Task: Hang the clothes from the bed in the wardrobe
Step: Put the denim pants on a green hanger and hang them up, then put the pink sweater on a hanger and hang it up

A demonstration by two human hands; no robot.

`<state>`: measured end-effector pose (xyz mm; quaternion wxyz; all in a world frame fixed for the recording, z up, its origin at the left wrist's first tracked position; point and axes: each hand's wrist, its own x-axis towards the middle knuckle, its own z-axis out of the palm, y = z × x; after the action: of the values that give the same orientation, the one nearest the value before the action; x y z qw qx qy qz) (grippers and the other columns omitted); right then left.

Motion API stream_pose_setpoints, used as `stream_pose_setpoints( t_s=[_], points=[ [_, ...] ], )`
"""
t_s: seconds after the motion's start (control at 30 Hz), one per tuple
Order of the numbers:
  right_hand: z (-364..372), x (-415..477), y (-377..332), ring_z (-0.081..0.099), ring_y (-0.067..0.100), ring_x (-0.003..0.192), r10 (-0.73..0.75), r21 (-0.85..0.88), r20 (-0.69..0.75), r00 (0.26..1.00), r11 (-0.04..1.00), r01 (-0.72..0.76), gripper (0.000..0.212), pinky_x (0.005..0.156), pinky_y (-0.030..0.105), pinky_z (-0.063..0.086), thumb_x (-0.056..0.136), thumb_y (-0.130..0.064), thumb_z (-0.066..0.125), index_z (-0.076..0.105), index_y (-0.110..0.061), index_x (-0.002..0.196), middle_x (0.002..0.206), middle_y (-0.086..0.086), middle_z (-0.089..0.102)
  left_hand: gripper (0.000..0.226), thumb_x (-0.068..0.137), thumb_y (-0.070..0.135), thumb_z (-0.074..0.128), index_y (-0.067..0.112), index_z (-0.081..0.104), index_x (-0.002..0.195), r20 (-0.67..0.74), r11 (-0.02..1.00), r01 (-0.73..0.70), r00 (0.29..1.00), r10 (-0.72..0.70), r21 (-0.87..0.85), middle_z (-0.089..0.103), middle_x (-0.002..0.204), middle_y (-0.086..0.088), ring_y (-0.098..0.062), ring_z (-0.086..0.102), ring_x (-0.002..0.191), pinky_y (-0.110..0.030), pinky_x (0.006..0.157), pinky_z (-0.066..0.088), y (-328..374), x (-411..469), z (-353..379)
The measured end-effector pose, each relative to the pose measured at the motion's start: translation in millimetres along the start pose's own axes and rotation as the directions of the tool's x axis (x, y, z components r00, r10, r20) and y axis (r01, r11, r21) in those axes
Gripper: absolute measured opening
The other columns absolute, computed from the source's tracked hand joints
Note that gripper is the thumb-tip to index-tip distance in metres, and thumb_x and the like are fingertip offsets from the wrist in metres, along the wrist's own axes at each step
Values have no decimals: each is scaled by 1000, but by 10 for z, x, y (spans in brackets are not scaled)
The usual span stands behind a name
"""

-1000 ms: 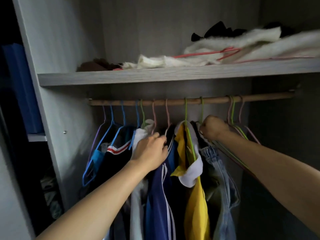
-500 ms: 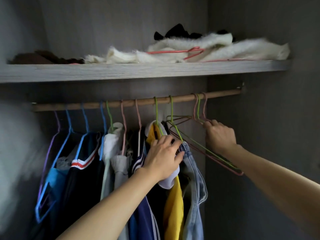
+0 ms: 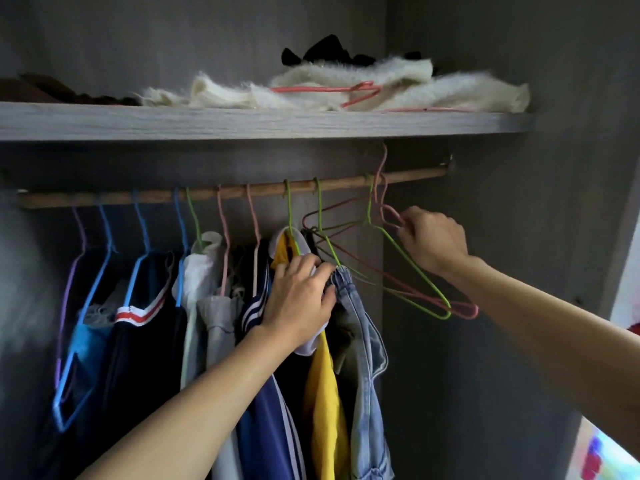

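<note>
A wooden rail [image 3: 412, 177] runs across the wardrobe under a grey shelf [image 3: 242, 121]. Several garments hang from it on coloured wire hangers, among them a yellow top [image 3: 323, 386] and a pale denim piece [image 3: 363, 341]. My left hand [image 3: 299, 299] presses against the yellow top and the denim's waistband, fingers loosely bent. My right hand [image 3: 431, 239] pinches the neck of an empty pink hanger [image 3: 464, 311], whose hook is lifted above the rail. An empty green hanger [image 3: 415, 271] hangs beside it on the rail.
On the shelf lie white fluffy fabric [image 3: 398, 88], a pink hanger [image 3: 325, 90] and dark items. The wardrobe's right wall [image 3: 502, 237] stands close to my right hand. Empty blue and purple hangers [image 3: 104, 258] hang at the rail's left end.
My right hand has raised the pink hanger so its hook rises above the rail. My left hand stays on the hanging clothes. The view has shifted right.
</note>
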<state>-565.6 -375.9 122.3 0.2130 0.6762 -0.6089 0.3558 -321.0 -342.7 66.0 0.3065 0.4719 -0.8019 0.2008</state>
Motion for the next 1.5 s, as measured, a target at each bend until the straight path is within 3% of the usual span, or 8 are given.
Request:
stream_pose_setpoints(
  t_s=[0.43,0.7,0.83,0.97,1.07,1.17,1.3,1.5],
  points=[
    [-1155,-1670,1266,62,41,82,44,-99,90,995,994,-35,24,62,37,41,101,-30,39,50,-26,122,102,5,70,30,82,26,43,11,67,93,-165,989,-84,984,63,-124,60,86,-6,-31,60,82,-41,69,52,1432,-89,-125],
    [-2317,-3004,2842,67,34,87,213,-259,58,975,947,-192,20,62,37,45,95,-43,51,60,-32,109,99,0,72,8,86,17,62,13,68,90,-28,937,-93,996,89,-337,65,86,-2,-24,65,78,-32,58,50,3352,-481,263],
    [-2804,-3491,3569,64,33,98,380,-373,64,923,867,-331,25,66,36,37,95,-48,47,61,-33,109,105,3,71,16,94,26,52,16,65,94,86,886,-139,977,196,-443,65,95,-1,-22,65,83,-34,69,53,4233,-511,572],
    [-3136,-3897,4149,66,32,95,497,-436,17,867,784,-441,28,69,36,47,91,-53,51,66,-31,102,98,5,73,23,87,32,45,18,63,91,144,862,-169,953,266,-477,63,98,-3,-31,66,84,-39,66,50,4959,-401,944],
    [-3354,-4172,4673,66,33,94,600,-495,-32,800,686,-534,29,66,35,40,90,-53,54,69,-30,99,99,7,73,28,80,33,44,17,64,91,144,818,-244,920,366,-520,65,97,-5,-33,66,85,-38,66,50,5575,-224,1279],
    [-3534,-4392,5218,67,32,93,702,-512,-114,703,565,-647,31,69,35,45,88,-55,54,69,-30,97,98,7,73,36,80,34,42,16,66,101,136,777,-301,888,440,-553,66,104,-6,-33,65,90,-37,69,50,6144,-11,1690],
    [-3788,-4722,5916,66,30,95,838,-441,-231,495,363,-820,30,69,34,45,88,-56,54,70,-33,99,100,4,73,39,81,38,39,18,64,103,180,710,-305,835,520,-635,65,106,-4,-31,64,94,-38,72,49,6905,269,2282],
    [-4150,-5443,6668,65,29,97,937,-299,-295,190,99,-949,23,71,32,44,90,-47,56,72,-31,95,101,2,73,25,92,35,48,20,59,108,259,622,-395,663,703,-676,59,110,-1,-26,61,102,-35,77,46,8133,462,2932]
  ],
)
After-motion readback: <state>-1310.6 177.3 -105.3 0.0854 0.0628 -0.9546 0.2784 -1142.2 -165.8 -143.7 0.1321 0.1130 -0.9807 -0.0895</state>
